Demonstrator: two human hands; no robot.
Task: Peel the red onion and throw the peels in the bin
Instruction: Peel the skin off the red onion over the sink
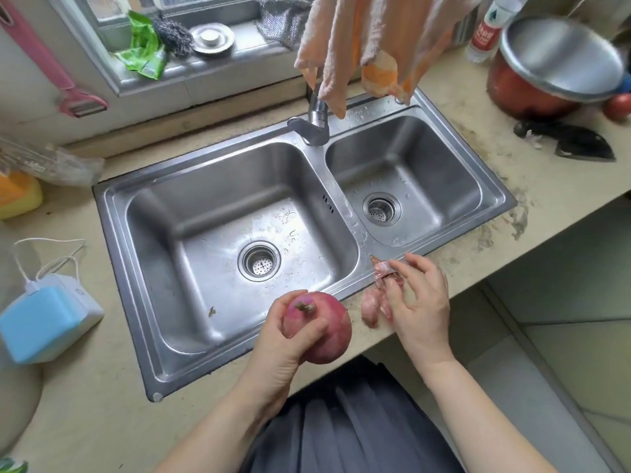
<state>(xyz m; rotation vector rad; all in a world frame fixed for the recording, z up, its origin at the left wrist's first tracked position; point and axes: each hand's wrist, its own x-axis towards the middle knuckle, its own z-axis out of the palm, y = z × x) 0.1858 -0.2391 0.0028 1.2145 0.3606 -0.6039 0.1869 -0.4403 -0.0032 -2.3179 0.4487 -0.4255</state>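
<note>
My left hand [285,339] grips a red onion [326,331] over the near rim of the sink, its dry root end turned up toward me. Right of it, my right hand [421,305] is over the counter edge, with a thin pinkish peel [382,269] pinched between the fingertips. More loose peels [370,307] lie on the counter just under and left of that hand. No bin is in view.
A steel double sink [218,186] fills the middle, its tap [316,122] at the back under hanging cloths [368,46]. A black knife [573,141] and a lidded red pot [553,66] sit far right. A blue-white box [47,320] stands at the left.
</note>
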